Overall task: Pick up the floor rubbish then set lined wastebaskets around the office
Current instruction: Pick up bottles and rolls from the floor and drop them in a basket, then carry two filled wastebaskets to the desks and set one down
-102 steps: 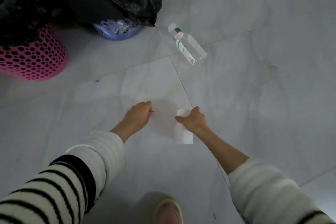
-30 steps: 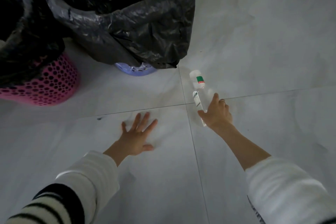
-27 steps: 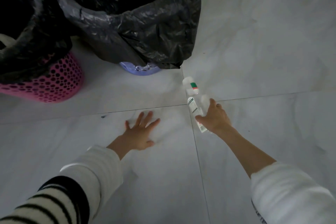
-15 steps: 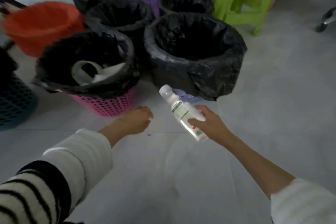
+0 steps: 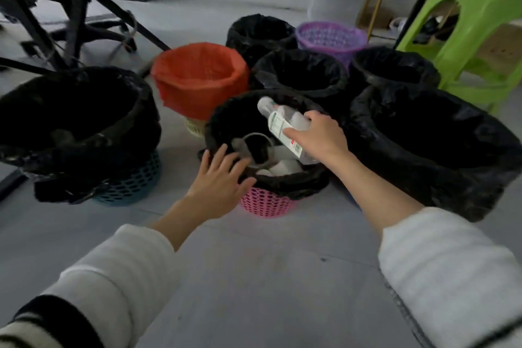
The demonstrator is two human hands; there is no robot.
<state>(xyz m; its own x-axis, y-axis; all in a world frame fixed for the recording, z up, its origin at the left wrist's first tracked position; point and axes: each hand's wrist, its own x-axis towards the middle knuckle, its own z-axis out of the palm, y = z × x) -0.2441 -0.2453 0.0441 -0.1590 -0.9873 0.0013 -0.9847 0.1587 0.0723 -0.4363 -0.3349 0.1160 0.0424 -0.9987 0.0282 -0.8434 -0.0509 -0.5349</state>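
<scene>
Two hands out over the floor. Left hand, nearer, fingers spread and holding nothing, hovers just at the near rim of the pink wastebasket. Right hand, slightly beyond, grips the clear plastic bottle round its body, cap end tilted up and away, directly over the basket's black liner. Judgement: bottle looks empty, so light, thin-walled, smooth; mid-body grip suits it. Label white with green and red marks; text too blurred to read. Beyond the hands: an orange-lined basket.
</scene>
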